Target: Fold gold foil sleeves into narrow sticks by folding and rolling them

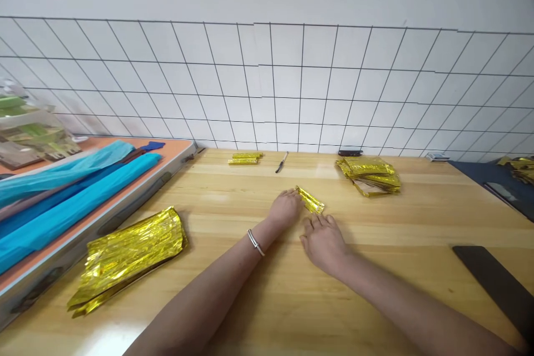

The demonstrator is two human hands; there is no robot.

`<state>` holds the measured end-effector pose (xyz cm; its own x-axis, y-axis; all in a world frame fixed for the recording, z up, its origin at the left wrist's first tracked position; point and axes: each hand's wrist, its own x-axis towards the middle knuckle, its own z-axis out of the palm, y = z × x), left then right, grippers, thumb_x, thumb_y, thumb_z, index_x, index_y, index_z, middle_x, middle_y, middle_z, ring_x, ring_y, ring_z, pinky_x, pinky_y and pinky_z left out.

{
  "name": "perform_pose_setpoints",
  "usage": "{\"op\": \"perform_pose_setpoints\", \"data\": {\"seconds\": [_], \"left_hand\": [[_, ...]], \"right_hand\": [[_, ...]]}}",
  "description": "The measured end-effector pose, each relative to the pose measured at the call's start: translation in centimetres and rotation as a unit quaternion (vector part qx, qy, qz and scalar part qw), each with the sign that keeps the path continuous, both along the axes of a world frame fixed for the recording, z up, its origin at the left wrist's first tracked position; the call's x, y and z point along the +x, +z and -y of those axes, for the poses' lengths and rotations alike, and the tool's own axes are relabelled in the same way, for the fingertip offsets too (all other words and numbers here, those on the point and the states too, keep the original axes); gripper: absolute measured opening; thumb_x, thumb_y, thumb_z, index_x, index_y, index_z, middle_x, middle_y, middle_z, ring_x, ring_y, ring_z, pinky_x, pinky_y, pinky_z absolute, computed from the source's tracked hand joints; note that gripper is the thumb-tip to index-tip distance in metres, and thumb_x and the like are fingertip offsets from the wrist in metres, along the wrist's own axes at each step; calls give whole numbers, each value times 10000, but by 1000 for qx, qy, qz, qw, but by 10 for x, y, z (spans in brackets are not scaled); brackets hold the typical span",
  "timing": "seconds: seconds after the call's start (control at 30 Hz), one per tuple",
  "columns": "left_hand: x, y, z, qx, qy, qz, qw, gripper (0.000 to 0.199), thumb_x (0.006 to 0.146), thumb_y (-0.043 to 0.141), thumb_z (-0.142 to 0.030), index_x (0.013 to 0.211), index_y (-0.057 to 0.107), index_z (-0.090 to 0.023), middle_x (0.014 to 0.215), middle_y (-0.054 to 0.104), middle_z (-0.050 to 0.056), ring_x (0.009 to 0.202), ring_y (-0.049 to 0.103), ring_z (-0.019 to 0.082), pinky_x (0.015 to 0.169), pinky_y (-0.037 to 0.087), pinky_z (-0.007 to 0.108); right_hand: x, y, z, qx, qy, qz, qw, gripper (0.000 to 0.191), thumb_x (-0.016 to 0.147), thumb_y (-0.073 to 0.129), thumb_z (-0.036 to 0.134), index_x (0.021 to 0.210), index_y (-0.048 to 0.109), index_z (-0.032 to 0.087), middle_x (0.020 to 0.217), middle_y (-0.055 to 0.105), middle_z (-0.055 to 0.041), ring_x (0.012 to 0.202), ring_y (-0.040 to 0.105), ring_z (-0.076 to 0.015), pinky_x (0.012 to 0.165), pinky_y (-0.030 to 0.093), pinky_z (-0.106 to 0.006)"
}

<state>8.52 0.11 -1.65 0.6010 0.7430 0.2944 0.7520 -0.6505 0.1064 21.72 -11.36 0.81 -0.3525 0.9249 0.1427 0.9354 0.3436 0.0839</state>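
Observation:
A narrow folded strip of shiny gold foil paper (311, 200) lies slantwise on the wooden table in front of me. My left hand (287, 208), with a silver bangle at its wrist, has its fingers curled together at the strip's left end and covers part of it. Close to the strip's lower right end, my right hand (325, 240) is palm down with its fingers apart. Its fingertips are at or just short of the foil; I cannot tell whether they touch it.
Large gold foil sheets (136, 247) lie stacked at left, with another foil pile (371, 175) at back right. Small folded gold strips (245, 158) and a pen (281, 162) are at the back. An orange-topped surface (175, 147) holds blue material (83, 197). A dark flat board (492, 283) lies right.

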Motion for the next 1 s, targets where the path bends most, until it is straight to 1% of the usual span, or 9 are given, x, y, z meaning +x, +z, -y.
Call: {"op": "perform_pose_setpoints", "data": {"seconds": [0.13,0.2,0.27,0.33,0.4,0.5,0.63,0.87,1.0], "left_hand": [[14,-10,9,14,38,12,999,498,877,388,-484,1114,514,-65,1219,514,213,1205,418,291,1009,293,436],[14,-13,9,19,30,12,999,591,875,360,-521,1201,442,-35,1312,425,235,1274,335,307,1042,244,458],[10,-12,5,10,3,12,1000,636,873,343,-543,1248,394,-32,1355,374,233,1308,282,304,1057,227,459],[4,-9,-2,-6,-35,19,999,630,870,347,-548,1265,381,-59,1373,361,208,1323,261,280,1066,237,436],[-1,-5,-9,-17,-73,34,997,561,882,354,-517,1257,399,-102,1366,384,171,1322,272,243,1074,250,403],[-4,0,-15,-27,-101,62,993,456,891,386,-459,1212,447,-142,1335,420,137,1283,336,216,1064,291,371],[-2,7,-12,-28,-89,72,993,410,864,446,-454,1141,510,-158,1285,445,135,1200,413,235,1020,345,381],[3,17,-8,-52,-41,40,997,374,853,465,-460,1092,503,-174,1106,553,99,1072,498,224,926,400,365],[5,18,-5,-63,-71,31,995,307,846,487,-451,987,507,-179,1076,560,85,1011,536,208,895,415,340]], "right_hand": [[0,11,-2,-31,20,5,999,456,847,442,382,1176,556,87,1237,530,-219,1126,471,-316,920,300,-428],[7,18,-6,-48,40,-8,998,439,834,466,387,1153,574,106,1236,537,-204,1121,479,-312,921,307,-424],[18,25,-13,-78,61,-39,994,361,830,476,385,1075,618,161,1146,609,-149,1047,535,-283,884,345,-399],[35,27,-23,-124,74,-91,985,286,875,403,345,980,646,236,952,683,-57,871,602,-208,788,400,-329],[54,23,-36,-93,23,-166,981,294,892,373,344,1016,626,259,938,670,-30,846,598,-178,735,421,-281],[76,7,-51,-40,-16,-208,977,292,850,459,338,1081,593,221,1009,624,-56,947,552,-196,806,418,-291],[80,-5,-51,-50,2,-190,980,300,831,498,297,1106,587,219,966,599,-61,962,512,-214,838,404,-313],[53,8,-27,-87,50,-187,977,325,821,502,275,1128,575,195,987,595,-83,976,500,-223,848,400,-323],[59,9,-31,-127,67,-236,961,238,825,486,288,1009,619,215,908,631,-45,859,556,-185,751,428,-278]]}}
